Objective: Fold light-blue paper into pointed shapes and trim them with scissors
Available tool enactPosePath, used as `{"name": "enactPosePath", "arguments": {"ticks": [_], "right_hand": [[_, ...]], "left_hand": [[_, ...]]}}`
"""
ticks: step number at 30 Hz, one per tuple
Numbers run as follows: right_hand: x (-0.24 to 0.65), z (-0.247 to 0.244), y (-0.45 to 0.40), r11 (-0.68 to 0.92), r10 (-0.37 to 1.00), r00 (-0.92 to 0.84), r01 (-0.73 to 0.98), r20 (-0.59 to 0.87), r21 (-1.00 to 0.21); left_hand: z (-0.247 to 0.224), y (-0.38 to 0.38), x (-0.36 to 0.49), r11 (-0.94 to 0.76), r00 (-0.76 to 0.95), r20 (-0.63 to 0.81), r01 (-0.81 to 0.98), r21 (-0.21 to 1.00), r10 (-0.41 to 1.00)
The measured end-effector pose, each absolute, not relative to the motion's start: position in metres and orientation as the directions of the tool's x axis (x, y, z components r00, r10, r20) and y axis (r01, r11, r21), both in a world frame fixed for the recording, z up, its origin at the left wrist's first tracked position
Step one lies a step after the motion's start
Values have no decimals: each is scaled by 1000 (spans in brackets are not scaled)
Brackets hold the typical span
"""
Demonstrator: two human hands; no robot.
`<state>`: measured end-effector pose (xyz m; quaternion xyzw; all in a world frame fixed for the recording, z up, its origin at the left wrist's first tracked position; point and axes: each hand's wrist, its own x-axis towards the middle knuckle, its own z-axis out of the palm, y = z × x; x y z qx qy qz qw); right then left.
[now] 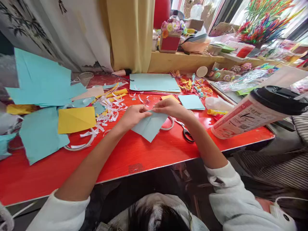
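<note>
Paper sheet, pale blue, pinched between both hands above red bench

Location: mid-bench, directly ahead of the wearer, set between the hands and slightly to their near side.

Left hand: thumb and fingers closed on the far edge of the sheet. Right hand: same edge, same pinch, fingertips close beside those of the left. Both equally near; neither favoured.

Lie of sheet: no clear long axis; roughly kite-shaped from this view, one corner pointing toward the near edge of the bench, away from the fingertips. Contact of that corner with the bench: cannot tell. Folds under the fingers: hidden.

Right-hand side: pale ring just beside the sheet; black-handled scissors next to the right forearm; black-lidded cup farther out.

Left-hand side: yellow paper square, creased, well apart from the left hand; white paper strips in a loose heap, nearer.

Beyond the hands: small blue paper square, near the right hand; stack of larger pale-blue sheets, farther back.
</note>
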<state>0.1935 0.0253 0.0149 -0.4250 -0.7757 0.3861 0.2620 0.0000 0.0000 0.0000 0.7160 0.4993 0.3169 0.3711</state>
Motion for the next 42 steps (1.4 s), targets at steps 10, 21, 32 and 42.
{"name": "enactPosePath", "arguments": {"ticks": [10, 21, 32, 42], "right_hand": [[193, 20, 22, 438, 821, -559, 491, 112, -753], [194, 19, 22, 460, 805, -581, 481, 122, -746], [195, 17, 24, 458, 804, -585, 498, 104, -737], [194, 19, 21, 416, 812, -580, 504, 60, -757]], "left_hand": [[2, 0, 2, -182, 315, 6, 534, 825, 949], [2, -1, 1, -191, 354, -27, 565, 803, 935], [5, -2, 0, -108, 389, -111, 499, 860, 915], [2, -1, -1, -72, 368, -136, 501, 863, 920]]}}
